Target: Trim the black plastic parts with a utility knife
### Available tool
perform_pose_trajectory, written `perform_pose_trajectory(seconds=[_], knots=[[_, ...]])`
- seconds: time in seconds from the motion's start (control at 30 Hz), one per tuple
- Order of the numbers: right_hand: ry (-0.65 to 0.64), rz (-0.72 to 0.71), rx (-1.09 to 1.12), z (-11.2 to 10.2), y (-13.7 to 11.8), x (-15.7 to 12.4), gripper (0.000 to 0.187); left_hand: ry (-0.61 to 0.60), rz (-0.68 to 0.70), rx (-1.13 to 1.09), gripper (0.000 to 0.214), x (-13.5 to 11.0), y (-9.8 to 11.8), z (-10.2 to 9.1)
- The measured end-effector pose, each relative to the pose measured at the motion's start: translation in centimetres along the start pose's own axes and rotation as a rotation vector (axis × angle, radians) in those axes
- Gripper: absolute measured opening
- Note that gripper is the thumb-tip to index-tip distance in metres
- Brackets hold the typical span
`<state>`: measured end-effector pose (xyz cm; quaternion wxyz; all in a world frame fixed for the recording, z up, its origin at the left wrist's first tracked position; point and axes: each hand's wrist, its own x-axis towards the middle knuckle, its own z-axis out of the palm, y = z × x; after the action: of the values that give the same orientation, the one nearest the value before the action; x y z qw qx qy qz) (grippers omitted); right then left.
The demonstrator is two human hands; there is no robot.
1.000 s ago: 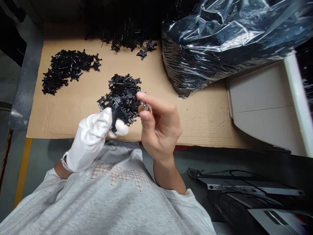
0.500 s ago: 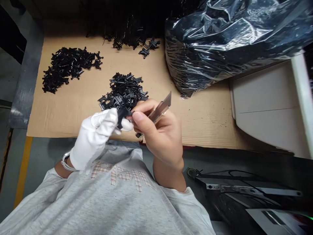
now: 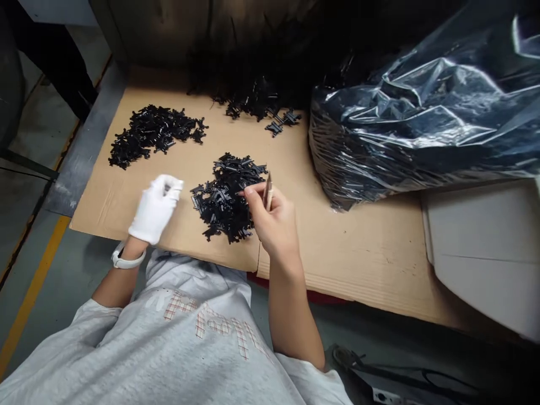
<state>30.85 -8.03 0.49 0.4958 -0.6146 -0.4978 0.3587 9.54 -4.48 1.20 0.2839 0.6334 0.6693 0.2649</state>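
My left hand point(image 3: 155, 209), in a white glove, hovers over the cardboard sheet point(image 3: 358, 247) just left of the middle pile of small black plastic parts point(image 3: 228, 197). Its fingers are curled, and a small dark bit shows between them. My bare right hand point(image 3: 272, 219) rests at the right edge of that pile, pinching a thin metal blade tool point(image 3: 268, 191) that points up and away. A second pile of black parts point(image 3: 154, 132) lies at the far left. A third pile point(image 3: 257, 104) lies at the back in shadow.
A large bag of shiny black plastic film point(image 3: 422, 129) fills the back right of the cardboard. A white box point(image 3: 485, 264) stands at the right edge. Cables point(image 3: 379, 377) lie on the floor at the bottom right. A yellow floor line point(image 3: 29, 292) runs at the left.
My hands have come apart. The gloved left hand moved left and down towards the cardboard, while the right hand dropped to the middle pile with the tool turned upright. The view has shifted.
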Motion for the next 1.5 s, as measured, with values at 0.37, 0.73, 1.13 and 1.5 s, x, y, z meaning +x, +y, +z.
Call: perform_pose_trajectory(seconds=[0.37,0.73,1.13,1.5], knots=[[0.039,0.02,-0.244,0.1,0.7,1.1,0.02,0.057,-0.117,0.823,0.044,9.0,-2.6,-2.4],[0.092,-0.039,-0.188,-1.7,-0.5,-0.8,0.02,0.198,-0.021,0.709,0.031,7.1,-3.0,-3.3],[-0.214,-0.119,0.237,0.2,-3.9,-1.7,0.02,0.049,0.399,-0.086,0.011,-0.7,3.4,-3.0],[-0.208,-0.494,0.099,-1.6,-4.1,-2.6,0.014,-0.555,0.202,-0.45,0.051,-3.5,4.5,-0.6]])
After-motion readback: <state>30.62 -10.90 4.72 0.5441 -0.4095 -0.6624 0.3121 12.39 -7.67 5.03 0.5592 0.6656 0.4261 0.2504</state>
